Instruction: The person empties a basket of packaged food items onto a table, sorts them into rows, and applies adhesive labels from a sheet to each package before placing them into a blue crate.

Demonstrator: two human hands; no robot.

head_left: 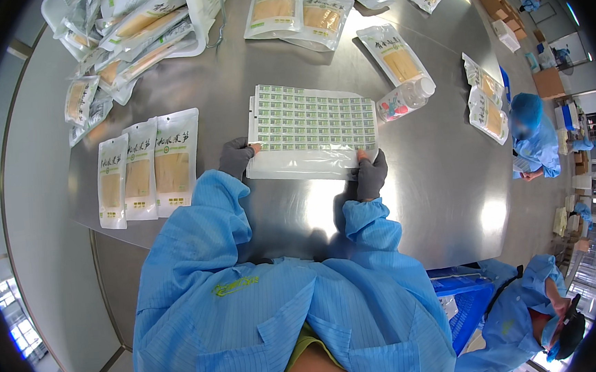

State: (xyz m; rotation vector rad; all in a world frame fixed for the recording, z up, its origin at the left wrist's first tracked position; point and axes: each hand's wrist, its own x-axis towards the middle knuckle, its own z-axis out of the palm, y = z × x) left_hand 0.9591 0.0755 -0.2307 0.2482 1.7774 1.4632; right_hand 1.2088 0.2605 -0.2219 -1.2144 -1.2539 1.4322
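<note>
A stack of label sheets (314,120), printed with rows of small green stickers, lies on the steel table in front of me. My left hand (236,157), in a grey glove with bare fingertips, is closed on the lower left corner of the stack. At the lower right corner my right hand (371,174), gloved the same way, pinches the edge with its thumb on top. The fingers beneath the sheets are hidden. Just right of the stack, a clear plastic bottle (406,100) with a white cap lies on its side, touching a white food pouch (394,55) with a see-through window.
Three upright-printed pouches (148,167) lie overlapped on the left of the steel table (436,190). A white basket (198,17) heaped with pouches stands far left. More pouches (300,13) lie at the back and right. A co-worker (528,308) sits close at right beside a blue crate (469,305).
</note>
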